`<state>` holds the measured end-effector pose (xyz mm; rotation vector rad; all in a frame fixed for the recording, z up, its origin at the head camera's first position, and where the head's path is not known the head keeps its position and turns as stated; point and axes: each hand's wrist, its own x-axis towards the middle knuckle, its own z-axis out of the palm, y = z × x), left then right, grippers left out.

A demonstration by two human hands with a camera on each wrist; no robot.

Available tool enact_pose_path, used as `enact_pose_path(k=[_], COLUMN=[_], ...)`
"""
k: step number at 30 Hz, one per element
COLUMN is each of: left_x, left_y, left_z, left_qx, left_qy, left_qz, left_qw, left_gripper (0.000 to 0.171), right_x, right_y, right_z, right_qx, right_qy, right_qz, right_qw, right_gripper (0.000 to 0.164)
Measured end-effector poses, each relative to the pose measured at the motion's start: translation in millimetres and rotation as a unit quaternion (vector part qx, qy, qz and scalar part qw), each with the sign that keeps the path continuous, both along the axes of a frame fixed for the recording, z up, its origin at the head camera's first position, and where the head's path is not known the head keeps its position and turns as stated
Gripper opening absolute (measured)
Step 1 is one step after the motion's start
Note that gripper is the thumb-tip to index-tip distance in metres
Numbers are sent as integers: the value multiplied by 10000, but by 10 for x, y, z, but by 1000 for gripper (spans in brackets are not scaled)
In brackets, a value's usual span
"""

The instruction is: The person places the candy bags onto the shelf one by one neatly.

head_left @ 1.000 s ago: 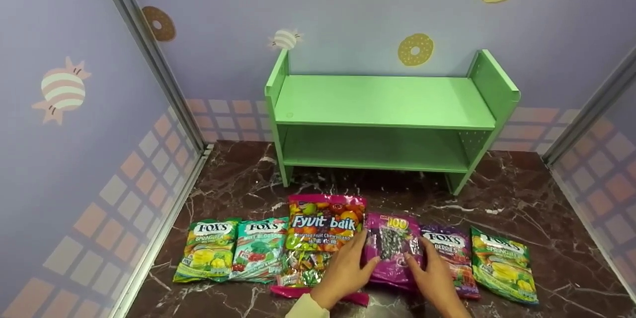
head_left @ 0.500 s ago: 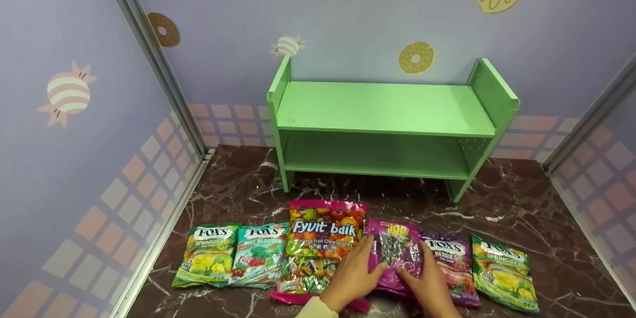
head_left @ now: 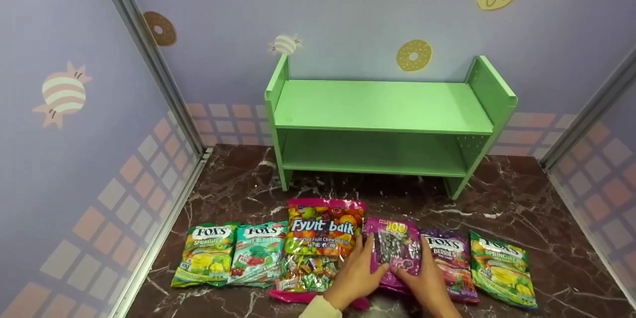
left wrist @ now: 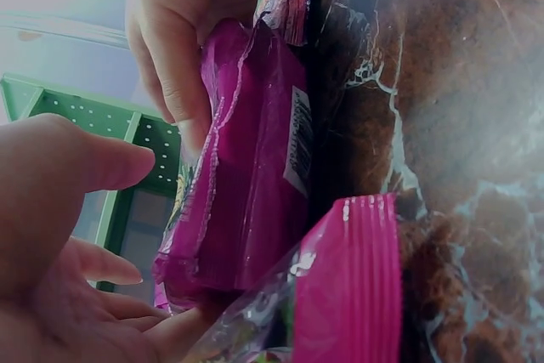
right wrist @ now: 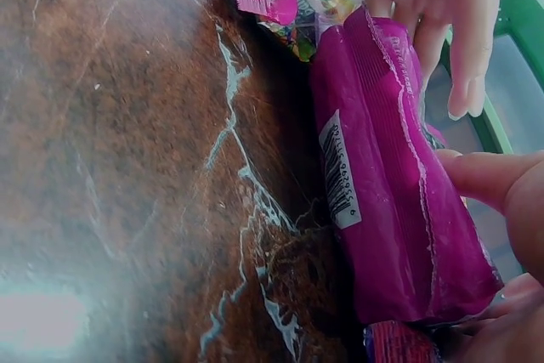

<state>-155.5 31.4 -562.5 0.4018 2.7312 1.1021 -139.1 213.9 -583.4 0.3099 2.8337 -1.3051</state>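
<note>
So the person's left grip (head_left: 354, 272) and right grip (head_left: 425, 278), both bare hands, are holding opposite sides of a glossy purple plastic candy bag (head_left: 395, 243) with "100" printed up top. Both forearms angle inward from the bottom of the head view, the left one in a cream sleeve (head_left: 320, 307). Fingers run along the bag's sides, thumbs reach over its front and aim at each other. Right thumb's touching the plastic; can't really tell about the left. Bag's over the dark brown marbled bench (head_left: 238, 179), between a pink-edged Fyvit baik candy bag (head_left: 320, 243) and a dark purple FOX'S Berries bag (head_left: 453, 263).
</note>
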Motion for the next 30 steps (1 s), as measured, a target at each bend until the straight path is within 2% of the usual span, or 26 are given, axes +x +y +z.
enact_pose_path(k=[7,11,15,22,30], left_x=[-9,-14,-5,4,-8], left_y=[9,6,7,46,56], left_z=[-63,-84,-92,-103,-104], left_qx=[-22,-86,-140,-219,-165], left_qy=[12,185,290,371,510], left_qz=[-21,-108,-157,-64,-67], left_qw=[10000,9997,9994,9991,9985], left_gripper=[85,85,82,78,79], right_x=[-3,-12,5,30,39], right_y=[-19,-42,-77,-118,-179], right_z=[-23,-16,-25,-58,-48], right_qx=[-220,-359,-385,-397,-640], right_qy=[-86,-121,66,582,771], right_qz=[-67,-39,18,72,-263], right_qw=[9997,9993,9992,9975,9946], right_gripper=[112,108,101,91,77])
